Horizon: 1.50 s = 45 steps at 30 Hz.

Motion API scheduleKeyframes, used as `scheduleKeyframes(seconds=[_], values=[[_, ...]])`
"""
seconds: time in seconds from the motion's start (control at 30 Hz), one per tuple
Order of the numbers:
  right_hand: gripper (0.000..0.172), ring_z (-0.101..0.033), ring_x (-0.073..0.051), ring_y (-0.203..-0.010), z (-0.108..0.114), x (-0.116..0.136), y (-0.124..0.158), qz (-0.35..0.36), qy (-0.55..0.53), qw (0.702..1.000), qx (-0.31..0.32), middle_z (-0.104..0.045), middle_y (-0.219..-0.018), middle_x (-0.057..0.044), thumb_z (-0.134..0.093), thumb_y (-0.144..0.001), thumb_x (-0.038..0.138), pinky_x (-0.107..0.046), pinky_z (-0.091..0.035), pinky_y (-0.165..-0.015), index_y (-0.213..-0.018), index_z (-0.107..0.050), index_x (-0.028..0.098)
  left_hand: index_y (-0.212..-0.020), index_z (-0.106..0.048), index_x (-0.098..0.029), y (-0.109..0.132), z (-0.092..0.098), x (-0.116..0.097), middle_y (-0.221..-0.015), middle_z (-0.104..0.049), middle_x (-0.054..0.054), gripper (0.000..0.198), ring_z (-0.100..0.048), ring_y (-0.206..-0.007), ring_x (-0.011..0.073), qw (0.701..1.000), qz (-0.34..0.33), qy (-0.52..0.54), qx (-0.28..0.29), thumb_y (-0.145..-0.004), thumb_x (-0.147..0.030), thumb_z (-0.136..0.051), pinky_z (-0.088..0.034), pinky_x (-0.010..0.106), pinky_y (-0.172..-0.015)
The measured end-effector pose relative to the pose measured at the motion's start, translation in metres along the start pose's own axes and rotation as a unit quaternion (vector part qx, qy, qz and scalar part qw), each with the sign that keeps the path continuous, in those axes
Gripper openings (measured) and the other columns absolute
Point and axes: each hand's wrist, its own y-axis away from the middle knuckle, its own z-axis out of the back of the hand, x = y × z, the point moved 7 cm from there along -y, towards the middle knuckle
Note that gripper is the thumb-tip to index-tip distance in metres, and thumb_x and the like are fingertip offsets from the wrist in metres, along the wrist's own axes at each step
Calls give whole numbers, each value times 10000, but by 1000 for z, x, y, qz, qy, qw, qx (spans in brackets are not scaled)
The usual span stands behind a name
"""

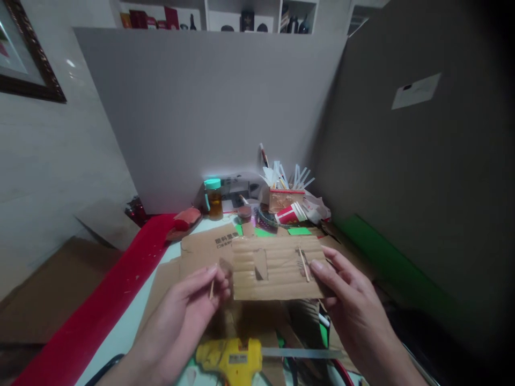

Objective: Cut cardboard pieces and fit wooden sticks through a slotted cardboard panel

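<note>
My right hand (350, 289) grips the right end of a ribbed cardboard piece (277, 289), thumb on the front and fingers behind. The piece has a cut opening at its left and a thin wooden stick (304, 264) lying upright on its right part, close to my thumb. Just left of the cardboard, my left hand (201, 292) pinches another short wooden stick (212, 289) between thumb and fingers. Below the cardboard lies a yellow hot glue gun (231, 358) with a long translucent glue stick (301, 353) out of its back.
Cardboard sheets (209, 241) cover part of the table. Behind stand a bottle with a teal lid (214, 199), a box of glue sticks (285, 199) and tipped paper cups (290, 213). Red cloth (116, 289) runs along the left edge; grey panels (217, 107) rise behind and right.
</note>
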Motion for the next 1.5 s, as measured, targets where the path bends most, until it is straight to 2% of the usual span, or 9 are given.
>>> scheduleKeyframes(seconds=[0.17,0.37,0.53,0.67,0.8,1.03,1.13,1.3,1.5], values=[[504,-575,-113,-564,-7,3,4,10,-5,1000,20,-643,-742,34,-893,-649,391,-151,-422,-382,-1064,-654,233,-633,-652,-96,2,1,-7,-716,-561,64,296,-493,-575,109,999,-22,-4,24,-899,-46,-532,-501,225,-472],[488,-541,-120,-587,-13,5,6,17,26,998,55,-650,-756,7,-853,-686,450,-154,-432,-401,-1065,-650,220,-698,-682,-112,5,6,-13,-763,-544,52,211,-533,-684,136,999,-41,-34,4,-878,-57,-586,-566,244,-585],[444,-553,-116,-609,-11,4,3,25,30,998,49,-654,-760,23,-842,-715,451,-139,-438,-415,-1047,-640,237,-571,-570,-125,5,-4,-28,-621,-366,-13,321,-286,-488,83,997,-39,-51,42,-890,-92,-555,-361,198,-381],[434,-551,-104,-601,-12,5,5,26,31,998,44,-648,-766,29,-842,-716,449,-128,-417,-413,-1042,-652,234,-586,-539,-136,0,-10,-25,-620,-343,-24,336,-252,-506,87,993,-23,-72,91,-922,-117,-533,-324,197,-424],[455,-558,-111,-628,-10,7,7,30,37,999,21,-661,-805,22,-843,-709,449,-141,-433,-441,-1065,-655,236,-640,-555,-163,2,-12,-20,-661,-384,-23,348,-286,-559,109,976,-44,-163,134,-963,-292,-554,-332,208,-482],[546,-605,-154,-715,-4,8,5,55,59,997,-8,-694,-801,13,-838,-699,489,-170,-463,-507,-1111,-595,227,-627,-504,-193,5,-10,-24,-630,-377,-35,408,-250,-582,138,959,-96,-235,129,-947,-438,-565,-317,223,-505],[474,-622,-149,-716,-4,7,4,73,51,996,-3,-699,-762,29,-846,-715,454,-178,-457,-552,-1040,-576,239,-628,-482,-201,3,-7,-20,-599,-355,-45,418,-198,-573,143,960,-87,-236,121,-949,-458,-553,-281,228,-502],[324,-667,-151,-700,-13,1,7,69,15,996,51,-728,-794,36,-799,-797,402,-227,-502,-677,-945,-547,262,-697,-543,-213,5,-15,6,-498,-189,-89,429,-108,-527,139,936,-11,-298,186,-979,-526,-460,-170,250,-497],[269,-647,-135,-693,-26,0,21,67,22,994,78,-725,-830,14,-773,-824,408,-187,-461,-590,-958,-608,244,-781,-677,-185,8,-20,15,-617,-350,-51,333,-236,-579,124,919,-15,-316,234,-884,-499,-639,-201,241,-543]])
